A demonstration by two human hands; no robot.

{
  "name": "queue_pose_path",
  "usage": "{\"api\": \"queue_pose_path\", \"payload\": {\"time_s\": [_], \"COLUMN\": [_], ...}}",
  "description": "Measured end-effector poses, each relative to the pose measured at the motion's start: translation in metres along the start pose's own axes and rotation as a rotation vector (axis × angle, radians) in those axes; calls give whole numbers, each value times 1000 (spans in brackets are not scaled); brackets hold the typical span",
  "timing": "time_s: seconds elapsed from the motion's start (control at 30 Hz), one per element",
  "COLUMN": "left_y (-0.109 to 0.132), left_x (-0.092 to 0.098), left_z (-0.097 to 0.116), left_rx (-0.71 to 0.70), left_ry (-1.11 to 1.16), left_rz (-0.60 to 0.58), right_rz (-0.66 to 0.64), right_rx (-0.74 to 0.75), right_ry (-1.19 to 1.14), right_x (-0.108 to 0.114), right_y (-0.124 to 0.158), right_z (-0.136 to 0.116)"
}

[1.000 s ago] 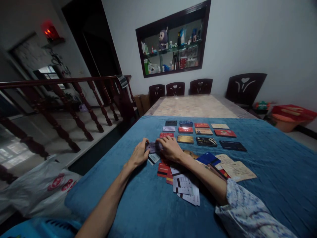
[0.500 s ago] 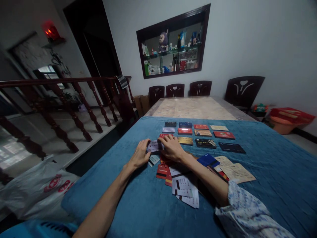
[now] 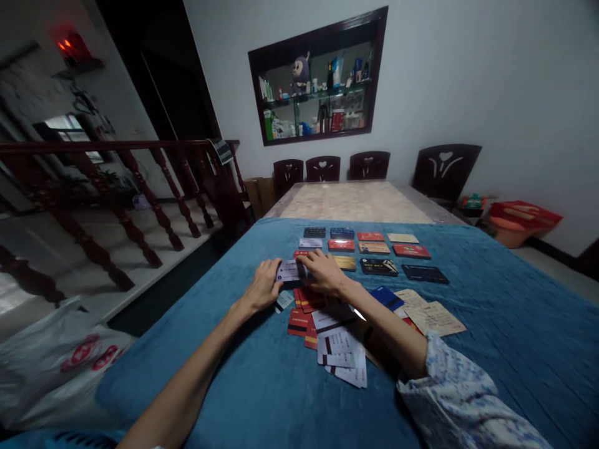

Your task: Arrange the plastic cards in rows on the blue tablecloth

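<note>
At the far left we see a white plastic bag [image 3: 56, 362] with red print, partly cut off by the frame edge, and behind it a dark wooden railing [image 3: 116, 187] in poor light. Moving right, our left hand [image 3: 262, 288] rests on the blue cloth [image 3: 262, 386] that covers the near end of the desk [image 3: 350, 201]; its fingers [image 3: 272, 269] pinch the left edge of a pale card [image 3: 289, 272], whose print is too small for us to read. Our right hand [image 3: 324, 273] grips the same card from the right, fingers curled over its edge, so the card sits between both hands just above the cloth, near the left end of the laid-out rows. Below the hands lies a loose heap of cards [image 3: 327, 330], overlapping one another and partly hidden under our right forearm, so we cannot count them. Beyond the hands, rows of cards [image 3: 369, 248] lie apart from each other; the red one nearest our fingers is mostly covered. Further right are a blue card [image 3: 386, 297] and two tan paper slips [image 3: 434, 318], then our patterned sleeve [image 3: 458, 399], cut off at the bottom edge. At the far right a red basin [image 3: 524, 219] stands on the floor, its contents unclear.
</note>
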State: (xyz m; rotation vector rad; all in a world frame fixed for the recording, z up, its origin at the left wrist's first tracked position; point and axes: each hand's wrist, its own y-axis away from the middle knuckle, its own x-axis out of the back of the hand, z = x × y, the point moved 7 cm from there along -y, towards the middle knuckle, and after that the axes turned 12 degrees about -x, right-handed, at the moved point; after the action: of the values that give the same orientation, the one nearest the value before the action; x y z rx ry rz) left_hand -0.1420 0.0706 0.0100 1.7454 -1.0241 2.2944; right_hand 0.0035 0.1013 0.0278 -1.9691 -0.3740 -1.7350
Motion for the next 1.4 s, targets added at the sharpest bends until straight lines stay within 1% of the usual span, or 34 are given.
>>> {"api": "queue_pose_path", "payload": {"time_s": [0.13, 0.3, 0.43, 0.53, 0.7, 1.07, 1.4], "left_y": [-12, -28, -41, -52, -73, -121, -147], "left_x": [-2, 0, 1, -1, -6, -26, -54], "left_z": [-1, 1, 3, 1, -5, -20, -39], "left_rx": [18, 24, 12, 11, 29, 51, 43], "left_ry": [-45, -100, -96, -93, -108, -148, -119], "left_rz": [-48, -125, -147, -175, -260, -374, -409], "right_rz": [-10, -3, 2, -9, -42, -83, -156], "right_rx": [-18, -31, -19, -16, -17, -86, -134], "right_ry": [10, 50, 86, 98, 115, 152, 175], "right_x": [5, 4, 4, 6, 12, 6, -3], "right_y": [-2, -8, -14, -20, -31, -68, -97], "right_z": [6, 16, 24, 30, 40, 74, 92]}}
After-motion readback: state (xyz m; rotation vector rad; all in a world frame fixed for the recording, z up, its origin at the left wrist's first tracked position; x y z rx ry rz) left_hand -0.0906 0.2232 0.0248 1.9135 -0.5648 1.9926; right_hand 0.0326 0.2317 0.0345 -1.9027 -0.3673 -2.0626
